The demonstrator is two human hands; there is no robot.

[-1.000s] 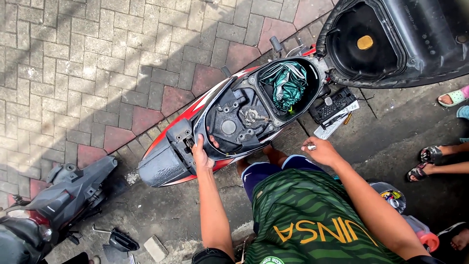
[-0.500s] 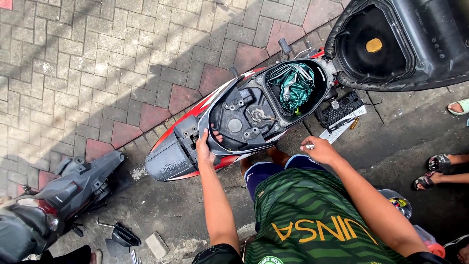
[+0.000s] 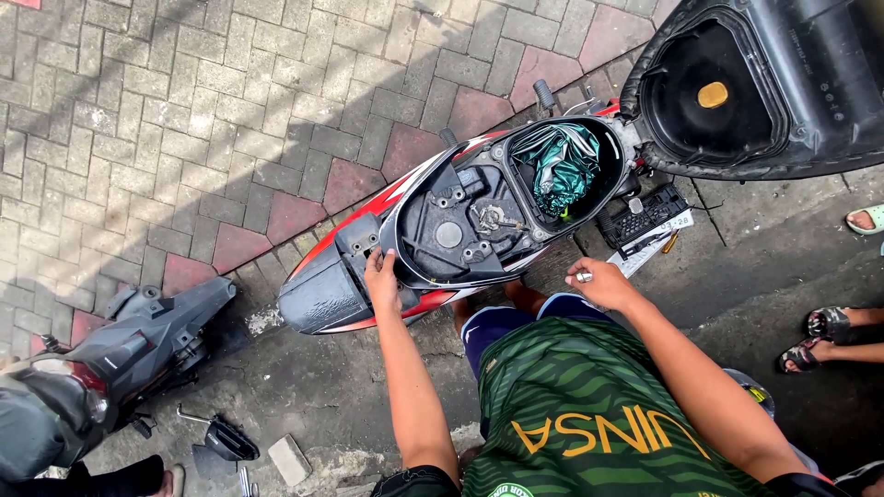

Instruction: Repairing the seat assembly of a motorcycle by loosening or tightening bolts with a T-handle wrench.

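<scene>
A red and white scooter (image 3: 368, 216) stands with its seat (image 3: 737, 83) tipped up and its rear cover off, baring the black frame (image 3: 451, 230). A green cloth (image 3: 562, 166) fills the storage tub. My left hand (image 3: 380, 276) rests flat on the black frame's rear edge, next to the grey tail (image 3: 318, 299). My right hand (image 3: 603, 283) hovers beside the scooter's near flank, fingers closed on a small silvery metal tool (image 3: 583, 275). My green jersey (image 3: 589, 405) fills the bottom of the view.
A black ribbed part (image 3: 645, 221) lies on the ground by the scooter. Removed dark body panels (image 3: 138, 340) sit at lower left, with hand tools (image 3: 216, 437) and a small block (image 3: 290, 458) nearby. Other people's sandalled feet (image 3: 829, 327) stand at right.
The view has drifted slightly. My left hand stays on the frame's rear edge, and my right hand keeps the small tool at about the same spot.
</scene>
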